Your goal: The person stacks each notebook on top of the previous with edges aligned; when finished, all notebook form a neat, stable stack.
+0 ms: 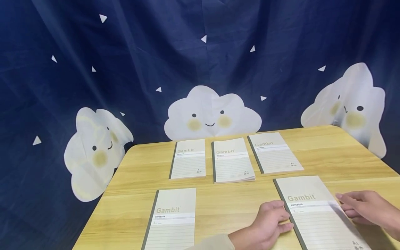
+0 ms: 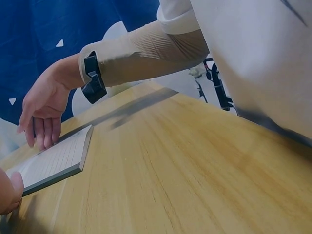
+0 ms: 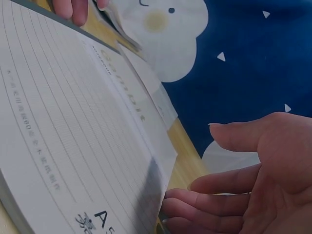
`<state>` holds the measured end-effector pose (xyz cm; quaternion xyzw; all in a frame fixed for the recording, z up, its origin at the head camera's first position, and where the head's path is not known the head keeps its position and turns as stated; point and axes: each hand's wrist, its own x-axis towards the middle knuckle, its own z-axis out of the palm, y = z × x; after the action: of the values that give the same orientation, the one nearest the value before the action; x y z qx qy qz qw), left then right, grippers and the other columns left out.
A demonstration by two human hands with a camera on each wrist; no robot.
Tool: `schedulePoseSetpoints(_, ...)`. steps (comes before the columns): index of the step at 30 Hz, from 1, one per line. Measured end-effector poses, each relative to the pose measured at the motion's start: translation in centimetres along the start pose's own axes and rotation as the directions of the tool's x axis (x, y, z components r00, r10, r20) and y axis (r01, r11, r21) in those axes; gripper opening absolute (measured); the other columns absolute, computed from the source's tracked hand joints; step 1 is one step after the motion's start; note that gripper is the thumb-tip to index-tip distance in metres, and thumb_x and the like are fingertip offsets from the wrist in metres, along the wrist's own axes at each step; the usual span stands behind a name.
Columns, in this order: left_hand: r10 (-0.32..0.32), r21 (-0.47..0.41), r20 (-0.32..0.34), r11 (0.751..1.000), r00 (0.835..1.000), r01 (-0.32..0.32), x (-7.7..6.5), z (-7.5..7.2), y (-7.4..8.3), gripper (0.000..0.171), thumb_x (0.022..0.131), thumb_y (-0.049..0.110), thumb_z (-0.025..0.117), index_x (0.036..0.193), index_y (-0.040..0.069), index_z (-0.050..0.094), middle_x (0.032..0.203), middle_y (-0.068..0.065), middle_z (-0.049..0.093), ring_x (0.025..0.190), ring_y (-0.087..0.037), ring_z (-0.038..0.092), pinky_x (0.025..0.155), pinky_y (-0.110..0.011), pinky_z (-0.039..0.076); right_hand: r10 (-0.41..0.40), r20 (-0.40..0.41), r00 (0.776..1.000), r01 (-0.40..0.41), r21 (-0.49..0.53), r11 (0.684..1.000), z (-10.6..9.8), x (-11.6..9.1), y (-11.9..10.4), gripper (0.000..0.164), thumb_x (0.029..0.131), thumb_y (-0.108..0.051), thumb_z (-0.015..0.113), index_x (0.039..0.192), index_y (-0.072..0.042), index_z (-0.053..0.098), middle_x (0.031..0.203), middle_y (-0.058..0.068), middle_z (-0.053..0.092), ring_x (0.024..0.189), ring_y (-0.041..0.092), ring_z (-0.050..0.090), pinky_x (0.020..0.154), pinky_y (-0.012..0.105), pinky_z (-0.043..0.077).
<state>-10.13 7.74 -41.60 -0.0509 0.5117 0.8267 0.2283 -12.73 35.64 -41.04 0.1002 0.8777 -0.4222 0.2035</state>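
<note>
A pale notebook [image 1: 315,211] with a dark spine and "Gambit" on its cover lies flat at the front right of the table. Beside its spine is my left hand [image 1: 265,224], the fingertips and thumb touching that edge. On the opposite side my right hand [image 1: 368,210] has its fingers loosely bent at the notebook's right edge, the thumb apart from the cover. In the right wrist view the right hand [image 3: 243,175] shows a gap between thumb and fingers. Only part of the left hand [image 2: 7,192] shows in the left wrist view.
Three similar notebooks, left [image 1: 189,159], middle [image 1: 232,161] and right [image 1: 275,152], lie in a back row. Another notebook [image 1: 172,218] lies at the front left. The wooden table [image 1: 125,208] ends at a dark blue curtain [image 1: 140,52] with printed clouds.
</note>
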Motion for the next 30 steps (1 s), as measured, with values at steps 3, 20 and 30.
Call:
schedulePoseSetpoints(3, 0.005, -0.01, -0.001, 1.0, 1.0, -0.005, 0.09, -0.03, -0.05, 0.056, 0.069, -0.013, 0.043, 0.124, -0.02, 0.037, 0.122, -0.025, 0.046, 0.105, -0.033, 0.051, 0.092, -0.055, 0.046, -0.006, -0.011, 1.0, 0.006, 0.003, 1.0, -0.03, -0.13, 0.0, 0.077, 0.098, -0.045, 0.042, 0.125, 0.027, 0.036, 0.099, 0.014, 0.069, 0.083, 0.011, 0.065, 0.073, 0.032, 0.056)
schedulePoseSetpoints(20, 0.03, -0.017, -0.024, 0.999, 0.999, -0.031, 0.43, 0.02, -0.44, 0.055, 0.068, -0.014, 0.044, 0.123, -0.022, 0.039, 0.116, -0.023, 0.048, 0.089, -0.026, 0.054, 0.086, -0.048, 0.05, 0.002, -0.015, 1.0, -0.002, 0.003, 1.0, -0.07, 0.02, 0.36, 0.083, 0.098, -0.047, 0.04, 0.127, 0.03, 0.029, 0.105, 0.024, 0.066, 0.088, 0.019, 0.066, 0.073, 0.034, 0.056)
schedulePoseSetpoints(30, 0.021, 0.012, -0.027, 1.0, 0.999, -0.02, 0.55, 0.07, -0.49, 0.049, 0.07, -0.012, 0.046, 0.119, -0.02, 0.044, 0.11, -0.02, 0.05, 0.08, -0.021, 0.049, 0.079, -0.04, 0.051, 0.038, -0.021, 0.999, -0.037, 0.008, 0.999, 0.0, 0.08, 0.34, 0.088, 0.096, -0.05, 0.043, 0.126, 0.032, 0.026, 0.107, 0.03, 0.062, 0.089, 0.023, 0.066, 0.073, 0.035, 0.056)
